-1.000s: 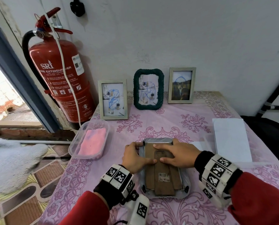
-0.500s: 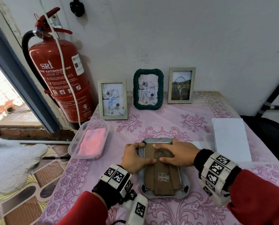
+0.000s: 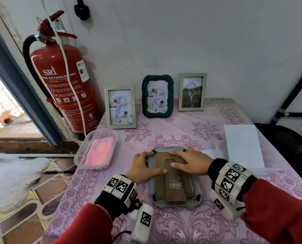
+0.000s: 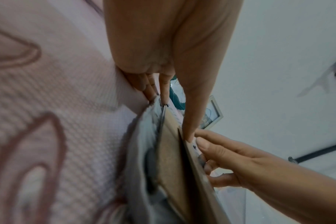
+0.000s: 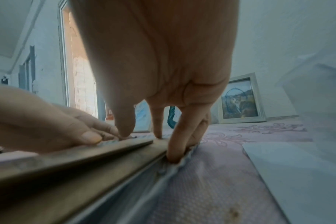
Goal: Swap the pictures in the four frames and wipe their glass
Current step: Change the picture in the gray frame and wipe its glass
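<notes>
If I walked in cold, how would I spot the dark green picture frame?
Start at the big red fire extinguisher on the left, then look right along the wall at the back of the pink-clothed table. Three frames stand there upright; the green frame is the middle one. Its border is dark green, ropey and round-cornered, while its neighbours are pale and square-cornered.

Readable print: the fire extinguisher only

The red fire extinguisher [image 3: 62, 88] carries "SRI" in large white letters with "FIRE EXTINGUISHER" beneath; the numbered instruction lines below and its white sticker are too small to read. A barcode label [image 3: 175, 183] sits on the brown back of the frame lying face down, its digits illegible. The wrist bands [image 3: 230, 178] bear black-and-white square code markers, without words.
</notes>
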`<action>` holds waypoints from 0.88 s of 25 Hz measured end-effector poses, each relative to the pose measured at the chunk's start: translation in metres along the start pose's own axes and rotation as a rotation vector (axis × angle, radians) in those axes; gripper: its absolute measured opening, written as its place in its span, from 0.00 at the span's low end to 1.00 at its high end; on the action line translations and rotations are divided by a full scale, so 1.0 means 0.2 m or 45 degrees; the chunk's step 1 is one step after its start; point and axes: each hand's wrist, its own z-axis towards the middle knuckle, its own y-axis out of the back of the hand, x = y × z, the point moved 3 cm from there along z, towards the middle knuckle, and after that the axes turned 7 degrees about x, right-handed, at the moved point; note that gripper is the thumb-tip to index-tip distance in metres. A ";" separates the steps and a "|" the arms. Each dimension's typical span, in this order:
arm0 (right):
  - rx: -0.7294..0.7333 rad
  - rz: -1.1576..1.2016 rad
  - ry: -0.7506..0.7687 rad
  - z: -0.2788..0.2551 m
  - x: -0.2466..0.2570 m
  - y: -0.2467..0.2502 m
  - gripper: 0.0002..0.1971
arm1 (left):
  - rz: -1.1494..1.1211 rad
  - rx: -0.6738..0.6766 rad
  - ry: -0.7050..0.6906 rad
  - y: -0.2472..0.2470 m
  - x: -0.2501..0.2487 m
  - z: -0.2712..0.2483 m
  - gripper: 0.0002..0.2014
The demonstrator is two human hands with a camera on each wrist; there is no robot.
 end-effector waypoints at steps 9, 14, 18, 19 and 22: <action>-0.521 0.366 0.112 -0.36 -0.05 -0.18 0.05 | 0.296 -0.237 -0.262 -0.06 0.02 -0.39 0.19; -0.647 0.377 0.063 -0.47 -0.04 -0.30 0.07 | 0.412 -0.380 -0.264 -0.18 0.04 -0.52 0.19; -0.715 0.373 -0.040 -0.49 -0.03 -0.35 0.11 | 0.277 -0.533 -0.136 -0.24 0.05 -0.55 0.21; -0.736 0.382 -0.068 -0.49 -0.03 -0.36 0.11 | 0.255 -0.547 -0.120 -0.24 0.05 -0.56 0.21; -0.799 0.457 -0.108 -0.50 -0.02 -0.38 0.09 | 0.250 -0.538 -0.096 -0.25 0.06 -0.57 0.21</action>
